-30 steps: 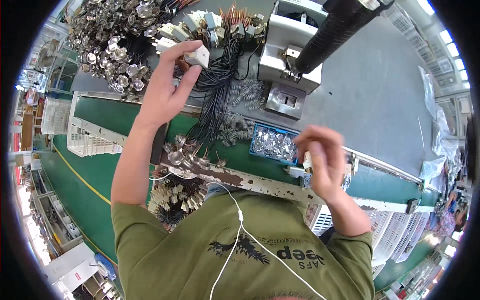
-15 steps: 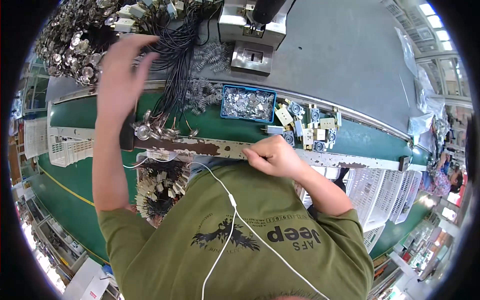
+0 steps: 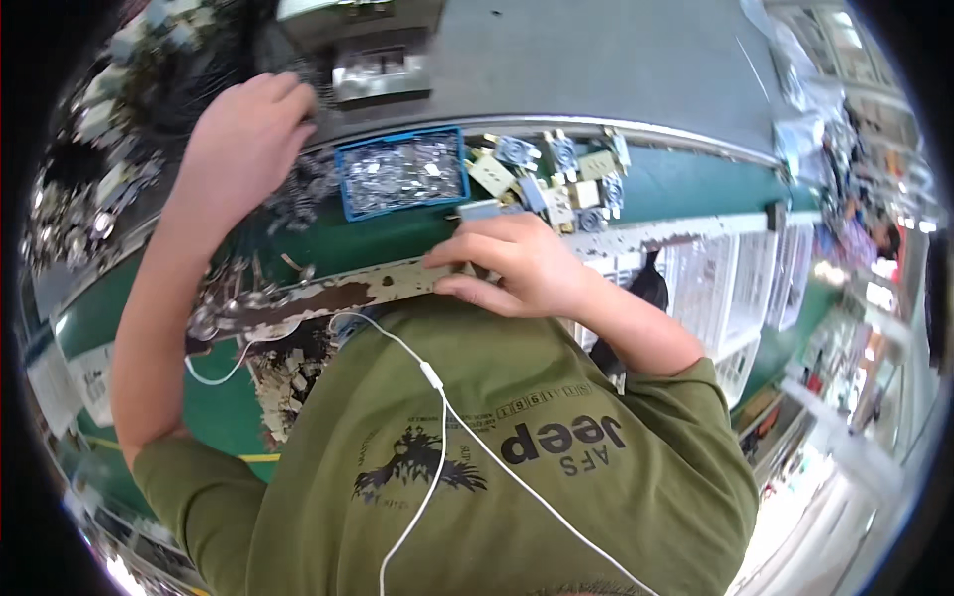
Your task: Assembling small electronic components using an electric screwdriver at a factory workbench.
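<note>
- Your left hand: near the springs, left of the blue tray; fingers curled, cannot tell whether pinching anything.
- Your right hand: over the near edge of the bench, thumb and forefinger apart.
- Plug pieces: clustered just beyond that hand.

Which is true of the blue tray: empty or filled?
Filled: the blue tray shows small shiny metal pieces spread from side to side within its rim.

Metal pieces lie in a tray left of plugs.
</note>
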### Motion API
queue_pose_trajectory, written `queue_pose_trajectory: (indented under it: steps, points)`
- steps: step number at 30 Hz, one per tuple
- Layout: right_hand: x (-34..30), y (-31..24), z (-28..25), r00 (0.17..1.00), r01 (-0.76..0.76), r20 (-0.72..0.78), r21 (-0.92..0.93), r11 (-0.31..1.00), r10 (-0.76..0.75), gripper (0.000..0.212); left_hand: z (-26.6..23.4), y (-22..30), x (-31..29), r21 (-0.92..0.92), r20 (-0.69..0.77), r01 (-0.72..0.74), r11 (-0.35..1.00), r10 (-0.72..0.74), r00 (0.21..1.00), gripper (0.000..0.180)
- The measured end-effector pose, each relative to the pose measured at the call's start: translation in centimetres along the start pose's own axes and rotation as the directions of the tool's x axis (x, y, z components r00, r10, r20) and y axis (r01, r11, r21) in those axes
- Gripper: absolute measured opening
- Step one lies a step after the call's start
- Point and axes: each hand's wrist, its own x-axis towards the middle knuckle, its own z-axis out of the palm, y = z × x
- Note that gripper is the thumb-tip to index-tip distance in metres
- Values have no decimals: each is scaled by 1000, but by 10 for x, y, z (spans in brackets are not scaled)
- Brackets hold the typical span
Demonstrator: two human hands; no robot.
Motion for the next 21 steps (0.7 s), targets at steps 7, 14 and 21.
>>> queue_pose_trajectory:
  steps: [7, 14, 21]
  points:
    - [-54, 40, -80, 664, -626, -696, -318, 712, 273, 26, -3, -7, -4, -261, 108, 130, 957, -105, 989, 17]
    - [-69, 69, -99, 534, -804, -565, -111, 584, 628, 29, -8, -10, -7, -372, 73, 96, 923, -74, 995, 17]
    - [-65, 67, -106, 537, -791, -600, -113, 602, 593, 31, -3, -19, -13, -383, 3, 70, 921, -75, 997, 16]
